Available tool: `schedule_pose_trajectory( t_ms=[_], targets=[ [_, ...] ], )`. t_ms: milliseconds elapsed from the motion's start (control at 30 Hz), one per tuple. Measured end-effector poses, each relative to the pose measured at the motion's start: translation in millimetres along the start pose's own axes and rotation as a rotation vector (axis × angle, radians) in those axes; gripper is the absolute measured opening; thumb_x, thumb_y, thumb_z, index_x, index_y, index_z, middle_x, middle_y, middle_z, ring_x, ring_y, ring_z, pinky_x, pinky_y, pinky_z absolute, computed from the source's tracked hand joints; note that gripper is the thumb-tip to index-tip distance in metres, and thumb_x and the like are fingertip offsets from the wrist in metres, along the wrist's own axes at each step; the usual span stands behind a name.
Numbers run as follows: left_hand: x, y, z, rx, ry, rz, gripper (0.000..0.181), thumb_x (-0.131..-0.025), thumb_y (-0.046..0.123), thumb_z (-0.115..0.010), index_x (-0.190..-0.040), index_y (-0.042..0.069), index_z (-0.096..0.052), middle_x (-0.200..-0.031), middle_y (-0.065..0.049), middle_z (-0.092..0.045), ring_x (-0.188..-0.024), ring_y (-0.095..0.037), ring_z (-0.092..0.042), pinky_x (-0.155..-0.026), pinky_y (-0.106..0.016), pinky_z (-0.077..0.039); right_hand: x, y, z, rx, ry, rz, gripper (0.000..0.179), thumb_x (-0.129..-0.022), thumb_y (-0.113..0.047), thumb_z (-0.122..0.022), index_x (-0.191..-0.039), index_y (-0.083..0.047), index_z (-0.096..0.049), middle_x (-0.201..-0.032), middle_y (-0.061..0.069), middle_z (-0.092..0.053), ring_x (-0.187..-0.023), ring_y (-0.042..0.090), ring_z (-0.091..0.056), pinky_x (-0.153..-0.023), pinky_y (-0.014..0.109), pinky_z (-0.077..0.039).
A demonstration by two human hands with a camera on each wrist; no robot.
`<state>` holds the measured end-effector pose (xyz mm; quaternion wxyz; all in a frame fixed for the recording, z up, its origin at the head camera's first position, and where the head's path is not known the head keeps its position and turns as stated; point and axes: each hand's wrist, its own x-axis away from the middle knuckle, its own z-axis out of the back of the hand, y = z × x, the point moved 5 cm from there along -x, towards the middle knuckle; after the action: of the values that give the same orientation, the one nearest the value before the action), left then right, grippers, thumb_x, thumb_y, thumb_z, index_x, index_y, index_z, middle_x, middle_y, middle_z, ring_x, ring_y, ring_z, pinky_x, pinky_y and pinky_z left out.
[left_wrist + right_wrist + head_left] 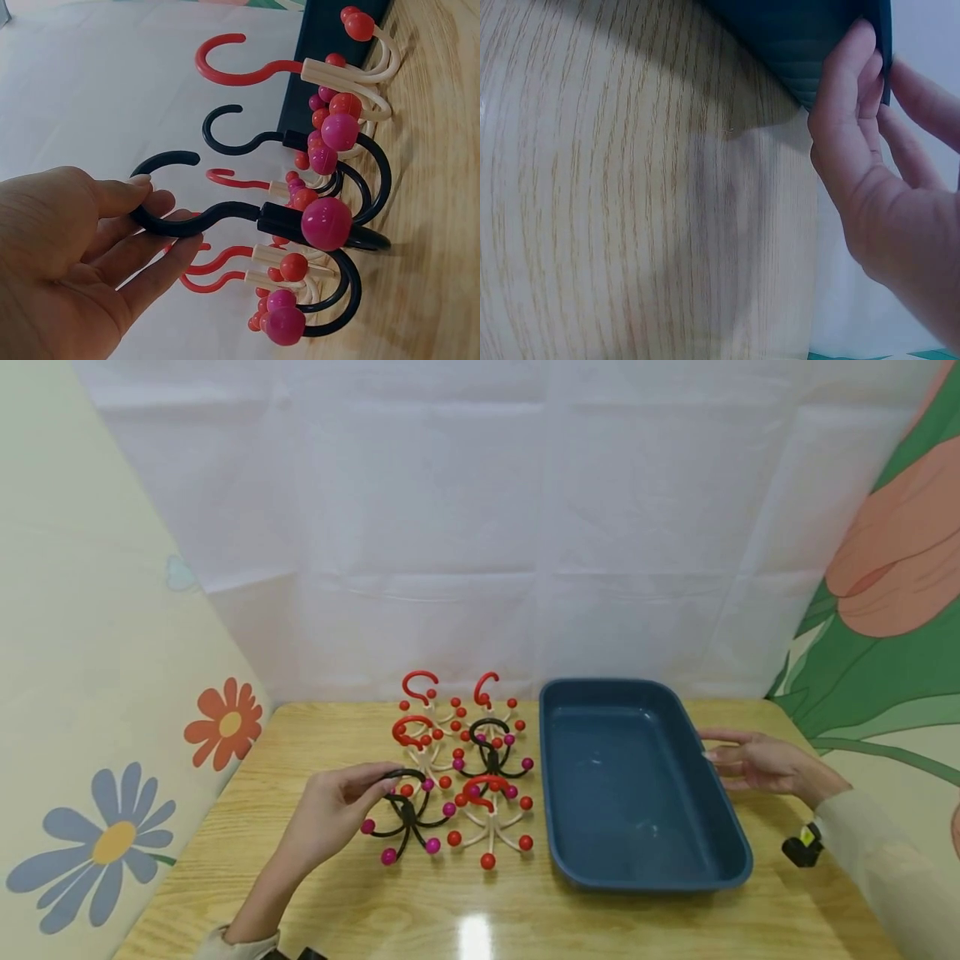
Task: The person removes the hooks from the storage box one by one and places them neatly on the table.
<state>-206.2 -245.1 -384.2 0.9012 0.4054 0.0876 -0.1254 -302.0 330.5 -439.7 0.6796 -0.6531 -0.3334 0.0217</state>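
My left hand (333,810) pinches the curved top of a black hanger hook (408,814) between thumb and fingers. This hook has several curved arms tipped with magenta balls. In the left wrist view the held hook (281,223) stands upright, its arms close to the table. My right hand (761,762) is at the right side of a dark blue tray (645,885), fingertips touching its rim. The right wrist view shows the fingers (840,97) along the tray's outer wall. Another black hook (492,762) stands behind a cream one with a red top (492,818).
More cream hooks with red tops (429,745) stand close together behind the black one, left of the tray. A wooden table (375,918) carries everything. A white cloth (420,510) hangs along its back edge. Flower-patterned panels (75,693) flank both sides.
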Motion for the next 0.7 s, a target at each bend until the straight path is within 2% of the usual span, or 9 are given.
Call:
schedule_pose_trajectory(
  t_ms=[133, 267, 333, 467, 500, 600, 700],
  targets=[
    [-1.5, 0.1, 0.5, -0.007, -0.001, -0.005, 0.025, -0.103, 0.016, -0.068, -0.126, 0.013, -0.078, -0.114, -0.01, -0.082, -0.095, -0.018, -0.081, -0.066, -0.022, -0.056, -1.1, -0.4, 1.1, 0.0, 0.002, 0.004, 0.036, -0.11, -0.014, -0.056, -0.123, -0.046, -0.067, -0.12, -0.014, -0.075, -0.11, 0.008, -0.074, -0.094, 0.034, -0.06],
    [-3.5, -1.0, 0.2, 0.006, -0.016, 0.005, 0.026, -0.103, 0.014, -0.068, -0.127, 0.013, -0.077, -0.115, -0.011, -0.081, -0.096, -0.019, -0.081, -0.061, -0.022, -0.053, -1.1, -0.5, 2.6, -0.009, -0.003, 0.009, 0.037, -0.11, -0.013, -0.055, -0.123, -0.046, -0.067, -0.121, -0.014, -0.075, -0.11, 0.008, -0.073, -0.093, 0.033, -0.06],
    [-4.4, -2.5, -0.4, 0.015, -0.03, 0.015, 0.026, -0.104, 0.014, -0.067, -0.128, 0.014, -0.077, -0.116, -0.012, -0.081, -0.093, -0.016, -0.08, -0.057, -0.023, -0.049, -0.5, 0.3, 3.1, -0.017, -0.013, 0.01, 0.039, -0.111, -0.012, -0.053, -0.123, -0.046, -0.068, -0.121, -0.015, -0.075, -0.11, 0.008, -0.073, -0.094, 0.033, -0.06],
    [-4.5, -5.7, -0.2, 0.019, -0.046, 0.023, 0.027, -0.105, 0.015, -0.066, -0.13, 0.015, -0.076, -0.119, -0.013, -0.08, -0.092, -0.009, -0.078, -0.059, -0.024, -0.048, -0.1, 2.5, 3.5, -0.019, -0.024, 0.015, 0.04, -0.111, -0.011, -0.051, -0.125, -0.046, -0.066, -0.121, -0.016, -0.074, -0.112, 0.007, -0.073, -0.095, 0.032, -0.059],
    [-4.2, -6.7, 0.2, 0.016, -0.048, 0.03, 0.027, -0.105, 0.015, -0.066, -0.13, 0.016, -0.076, -0.119, -0.013, -0.08, -0.087, -0.007, -0.075, -0.056, -0.024, -0.046, -0.5, 3.0, 3.2, -0.014, -0.023, 0.014, 0.039, -0.111, -0.011, -0.051, -0.126, -0.045, -0.066, -0.122, -0.016, -0.073, -0.112, 0.006, -0.072, -0.096, 0.032, -0.059],
    [-3.1, -8.7, 1.7, 0.013, -0.049, 0.041, 0.027, -0.105, 0.018, -0.066, -0.13, 0.016, -0.076, -0.12, -0.013, -0.08, -0.086, -0.006, -0.073, -0.056, -0.025, -0.046, -1.8, 3.4, 2.1, 0.007, -0.015, 0.018, 0.038, -0.111, -0.014, -0.054, -0.132, -0.043, -0.063, -0.123, -0.017, -0.072, -0.113, 0.006, -0.071, -0.097, 0.033, -0.058],
    [-2.6, -9.5, 2.6, 0.018, -0.057, 0.048, 0.027, -0.105, 0.021, -0.066, -0.13, 0.017, -0.076, -0.119, -0.013, -0.08, -0.087, -0.009, -0.075, -0.057, -0.025, -0.046, -2.1, 3.8, 1.7, 0.024, 0.003, 0.01, 0.037, -0.11, -0.015, -0.055, -0.131, -0.044, -0.063, -0.122, -0.017, -0.073, -0.111, 0.006, -0.072, -0.096, 0.033, -0.058]
  ],
)
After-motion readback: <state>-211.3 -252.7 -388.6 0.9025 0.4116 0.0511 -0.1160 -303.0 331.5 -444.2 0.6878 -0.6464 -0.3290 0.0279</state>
